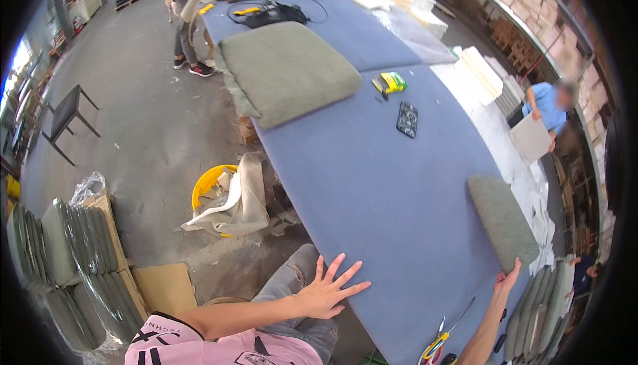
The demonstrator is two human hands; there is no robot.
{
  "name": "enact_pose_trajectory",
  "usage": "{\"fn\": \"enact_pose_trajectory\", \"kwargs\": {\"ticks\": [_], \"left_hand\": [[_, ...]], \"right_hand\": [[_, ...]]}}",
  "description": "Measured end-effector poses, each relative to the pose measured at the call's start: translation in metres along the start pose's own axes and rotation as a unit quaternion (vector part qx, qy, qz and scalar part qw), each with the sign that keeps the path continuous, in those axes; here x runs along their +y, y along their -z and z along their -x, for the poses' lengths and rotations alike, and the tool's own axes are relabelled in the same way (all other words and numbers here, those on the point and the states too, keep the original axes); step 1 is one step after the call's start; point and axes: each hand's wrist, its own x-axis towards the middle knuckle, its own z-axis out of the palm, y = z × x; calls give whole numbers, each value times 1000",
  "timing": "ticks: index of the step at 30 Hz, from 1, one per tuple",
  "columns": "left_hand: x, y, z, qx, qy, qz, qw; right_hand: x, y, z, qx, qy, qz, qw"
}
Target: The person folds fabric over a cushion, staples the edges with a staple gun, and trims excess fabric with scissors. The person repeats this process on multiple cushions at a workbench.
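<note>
Left hand (327, 292) is spread flat, fingers fanned out, resting on the near edge of the long blue felt-covered worktable (372, 185) at the bottom middle of the frame. Right hand (507, 277), lower right, is open too, fingertips touching the near end of a small grey-green fabric cushion (502, 220) lying on the table's right side. Bigger grey-green square cushion (287, 69) sits up in the top middle, well apart. Yellow-handled scissors (435, 346) are at the bottom edge near the right forearm. Yellow bucket with beige cloth scraps (222, 199) is on the floor, centre left.
</note>
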Motion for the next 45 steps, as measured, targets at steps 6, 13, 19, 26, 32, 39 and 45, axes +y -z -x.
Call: {"fn": "enact_pose_trajectory", "kwargs": {"ticks": [6,13,19,26,32,39,45], "left_hand": [[26,42,24,139,25,118,983],[114,109,35,219,-218,383,870],[152,126,57,331,-201,302,871],[39,139,39,521,82,436,729],[53,58,47,375,138,274,875],[65,41,48,347,125,150,918],[61,45,51,317,104,138,933]], "right_hand": [[-139,-14,91,-64,23,114,991],[-223,15,324,-220,257,212,917],[-236,-8,523,-402,317,295,807],[-233,31,523,-312,497,438,681],[-178,34,585,-394,488,-64,776],[-203,-65,603,-262,591,-539,540],[-202,2,583,-426,574,-448,537]]}}
